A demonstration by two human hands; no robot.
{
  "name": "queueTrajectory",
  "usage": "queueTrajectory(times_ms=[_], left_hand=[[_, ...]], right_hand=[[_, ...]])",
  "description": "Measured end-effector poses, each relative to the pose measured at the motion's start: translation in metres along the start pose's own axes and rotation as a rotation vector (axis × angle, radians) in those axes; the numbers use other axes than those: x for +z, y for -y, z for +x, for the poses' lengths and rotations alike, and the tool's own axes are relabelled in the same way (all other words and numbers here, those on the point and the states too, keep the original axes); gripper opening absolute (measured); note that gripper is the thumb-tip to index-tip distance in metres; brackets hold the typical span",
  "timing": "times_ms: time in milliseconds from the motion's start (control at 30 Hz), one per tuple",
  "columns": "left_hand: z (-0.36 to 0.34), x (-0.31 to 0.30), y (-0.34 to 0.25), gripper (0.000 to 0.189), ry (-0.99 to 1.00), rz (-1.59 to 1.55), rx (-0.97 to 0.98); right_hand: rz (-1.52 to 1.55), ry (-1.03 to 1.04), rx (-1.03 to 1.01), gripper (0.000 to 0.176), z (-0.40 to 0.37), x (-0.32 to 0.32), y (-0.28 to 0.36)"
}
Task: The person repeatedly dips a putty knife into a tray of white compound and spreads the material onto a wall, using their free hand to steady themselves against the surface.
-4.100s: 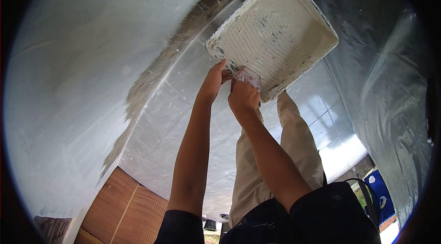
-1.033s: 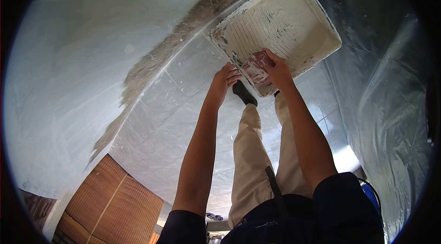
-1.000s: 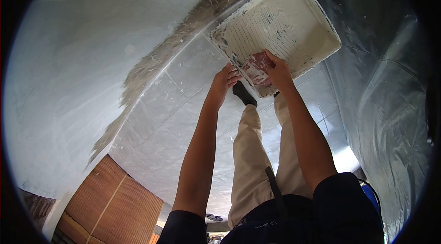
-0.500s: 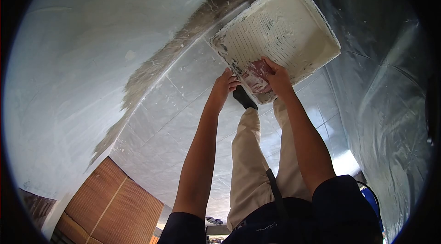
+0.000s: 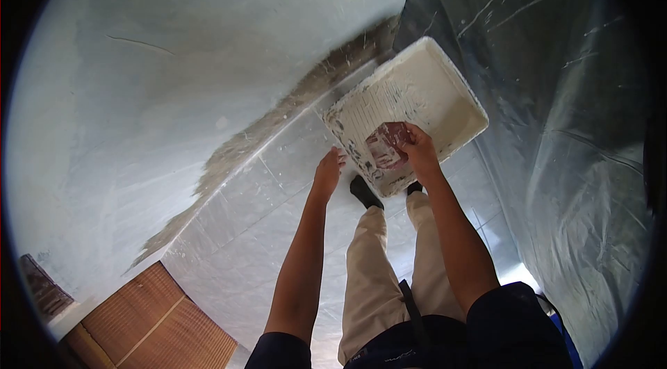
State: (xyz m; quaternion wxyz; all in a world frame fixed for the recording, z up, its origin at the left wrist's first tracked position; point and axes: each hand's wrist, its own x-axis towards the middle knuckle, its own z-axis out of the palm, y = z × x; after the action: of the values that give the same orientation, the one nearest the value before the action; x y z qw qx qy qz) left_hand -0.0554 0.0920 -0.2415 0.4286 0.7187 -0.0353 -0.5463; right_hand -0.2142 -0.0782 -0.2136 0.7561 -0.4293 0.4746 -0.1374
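A paint tray, coated in off-white paint with a ridged ramp, lies in front of my feet. My right hand grips a flat reddish-brown piece smeared with white, thumb and fingers on its right edge. That piece is over the lower left part of the tray; its exact kind I cannot tell. Just outside the tray's left rim is my left hand, empty, with its fingers loosely bent and apart.
To the left rises a pale wall with a dark unpainted strip along its base. Plastic sheeting hangs on the right. Grey tiles cover the floor, and brown corrugated cardboard is at the lower left.
The view has shifted, so the tray appears lower and smaller. The reddish-brown piece shows more of its upper edge. My left hand has drawn slightly away from the tray's rim.
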Motion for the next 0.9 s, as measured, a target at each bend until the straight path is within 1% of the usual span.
queueTrajectory(times_ms=[33, 67, 133, 167, 233, 267, 300, 367, 400, 433, 533, 567, 667, 700, 767, 800, 900], left_hand=[[0.002, -0.004, 0.0, 0.065, -0.028, 0.055, 0.065], [0.003, -0.008, -0.001, 0.065, -0.036, 0.053, 0.097], [-0.001, -0.016, -0.014, 0.043, -0.191, 0.269, 0.151], [-0.006, -0.017, -0.024, 0.043, -0.207, 0.266, 0.185], [-0.021, -0.019, -0.052, 0.039, -0.335, 0.351, 0.291], [-0.027, -0.022, -0.068, 0.036, -0.363, 0.337, 0.318], [-0.033, -0.023, -0.086, 0.036, -0.386, 0.334, 0.352], [-0.044, -0.025, -0.123, 0.033, -0.444, 0.343, 0.489], [-0.045, -0.027, -0.14, 0.031, -0.472, 0.362, 0.568], [-0.052, -0.028, -0.166, 0.031, -0.499, 0.358, 0.606], [-0.086, -0.029, -0.241, 0.029, -0.467, 0.316, 0.784], [-0.096, -0.032, -0.265, 0.029, -0.494, 0.31, 0.822], [-0.131, -0.042, -0.333, 0.032, -0.469, 0.352, 0.982], [-0.143, -0.046, -0.352, 0.032, -0.491, 0.351, 1.01], [-0.167, -0.053, -0.387, 0.033, -0.594, 0.448, 1.192], [-0.183, -0.057, -0.404, 0.033, -0.658, 0.503, 1.231], [-0.227, -0.066, -0.443, 0.029, -0.755, 0.516, 1.323]], right_hand=[[-0.009, -0.005, 0.008, 0.039, 0.0, 0.0, 0.008], [0.031, 0.006, 0.002, 0.031, -0.006, 0.004, 0.024], [0.07, 0.03, -0.033, 0.029, -0.004, 0.004, 0.036], [0.11, 0.044, -0.036, 0.026, -0.002, 0.004, 0.043], [0.138, 0.078, -0.064, 0.025, -0.007, 0.011, 0.071], [0.172, 0.093, -0.052, 0.026, -0.009, 0.016, 0.088], [0.207, 0.111, -0.042, 0.027, -0.009, 0.022, 0.105], [0.247, 0.174, -0.098, 0.027, -0.008, 0.035, 0.14], [0.298, 0.178, -0.122, 0.029, -0.01, 0.042, 0.16], [0.349, 0.183, -0.141, 0.031, -0.013, 0.049, 0.18], [0.365, 0.332, -0.269, 0.032, -0.027, 0.071, 0.247], [0.36, 0.364, -0.303, 0.032, -0.031, 0.077, 0.269], [0.353, 0.458, -0.336, 0.031, -0.059, 0.099, 0.337], [0.35, 0.484, -0.361, 0.031, -0.069, 0.107, 0.357], [0.336, 0.543, -0.434, 0.031, -0.085, 0.123, 0.395], [0.339, 0.598, -0.487, 0.03, -0.093, 0.13, 0.411], [0.379, 0.707, -0.551, 0.03, -0.103, 0.153, 0.453]])
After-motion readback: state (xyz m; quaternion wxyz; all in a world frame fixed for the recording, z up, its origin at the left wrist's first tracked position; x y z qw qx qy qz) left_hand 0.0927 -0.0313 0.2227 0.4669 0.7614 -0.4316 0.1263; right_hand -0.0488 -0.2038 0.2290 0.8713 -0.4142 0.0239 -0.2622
